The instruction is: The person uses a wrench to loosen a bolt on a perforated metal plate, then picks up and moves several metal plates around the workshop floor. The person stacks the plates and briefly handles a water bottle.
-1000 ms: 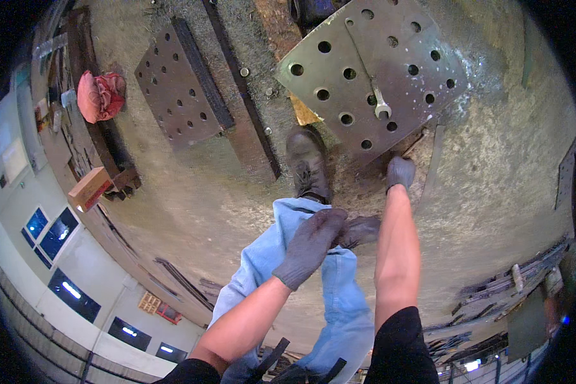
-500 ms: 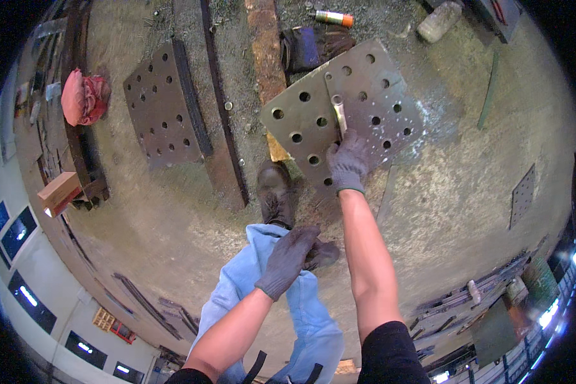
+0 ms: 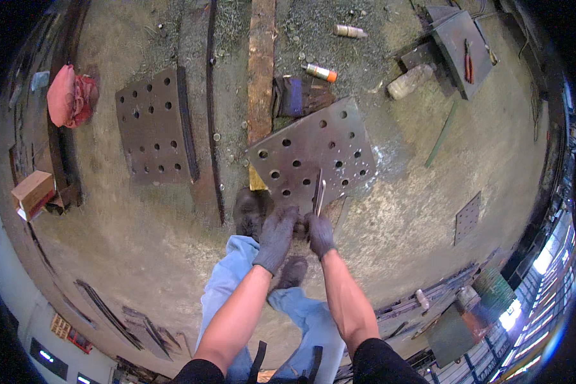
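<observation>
A square steel plate [image 3: 310, 153] with rows of round holes lies tilted in front of me, white flecks on its right side. My gloved right hand [image 3: 320, 234] is closed around a narrow shiny metal tool [image 3: 321, 196], which points away from me over the plate's near part; its exact kind is unclear. Beside it, my gloved left hand [image 3: 277, 239] has its fingers curled at the plate's near edge. Whatever those fingers hold is hidden. Under the plate's left side runs a rusty timber or bar [image 3: 261, 77].
Another holed plate [image 3: 152, 128] lies to the left, next to a long dark bar [image 3: 212, 115]. Beyond my plate are a dark bundle [image 3: 306, 96], an orange-ended cylinder [image 3: 320, 72] and a plastic bottle [image 3: 410, 81]. Red-handled pliers [image 3: 469, 62] rest on a metal piece at far right.
My right hand has drawn back toward me with the metal tool, off the plate's middle. My left hand has moved forward from my knee to the plate's near edge. The view has shifted.
</observation>
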Motion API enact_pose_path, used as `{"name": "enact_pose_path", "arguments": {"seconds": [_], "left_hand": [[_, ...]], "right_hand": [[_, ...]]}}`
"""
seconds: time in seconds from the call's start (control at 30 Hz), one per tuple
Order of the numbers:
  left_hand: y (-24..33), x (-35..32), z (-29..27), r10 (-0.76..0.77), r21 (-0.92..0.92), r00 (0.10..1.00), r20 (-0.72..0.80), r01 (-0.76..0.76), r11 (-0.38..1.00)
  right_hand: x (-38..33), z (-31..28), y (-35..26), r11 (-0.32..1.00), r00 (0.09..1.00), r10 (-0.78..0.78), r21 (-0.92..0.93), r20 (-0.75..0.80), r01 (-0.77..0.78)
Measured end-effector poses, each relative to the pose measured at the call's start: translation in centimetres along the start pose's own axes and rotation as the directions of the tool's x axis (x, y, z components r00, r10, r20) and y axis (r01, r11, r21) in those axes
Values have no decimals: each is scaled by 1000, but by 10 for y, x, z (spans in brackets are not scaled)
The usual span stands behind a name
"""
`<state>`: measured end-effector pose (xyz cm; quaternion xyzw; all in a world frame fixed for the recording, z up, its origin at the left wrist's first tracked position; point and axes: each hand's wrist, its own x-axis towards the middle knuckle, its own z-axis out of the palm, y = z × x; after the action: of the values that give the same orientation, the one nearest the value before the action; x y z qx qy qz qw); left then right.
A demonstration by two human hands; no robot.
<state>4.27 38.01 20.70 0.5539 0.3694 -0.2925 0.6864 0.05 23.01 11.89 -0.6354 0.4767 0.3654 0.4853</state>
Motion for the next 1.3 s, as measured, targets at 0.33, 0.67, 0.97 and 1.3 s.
{"name": "enact_pose_path", "arguments": {"seconds": [0.33, 0.67, 0.97, 1.3], "left_hand": [[49, 85, 37, 126, 334, 965, -231, -43, 942], [141, 222, 153, 262, 370, 806, -531, -57, 927], [178, 382, 202, -33, 308, 660, -751, 394, 866], [173, 402, 209, 90, 543, 637, -765, 564, 622]], "right_hand": [[-124, -76, -148, 962, 979, 129, 218, 159, -163], [-35, -227, -261, 797, 849, 314, 368, 425, -479], [35, -326, -315, 718, 907, 232, 568, 351, -403], [48, -323, -356, 750, 874, 301, 471, 381, -464]]}}
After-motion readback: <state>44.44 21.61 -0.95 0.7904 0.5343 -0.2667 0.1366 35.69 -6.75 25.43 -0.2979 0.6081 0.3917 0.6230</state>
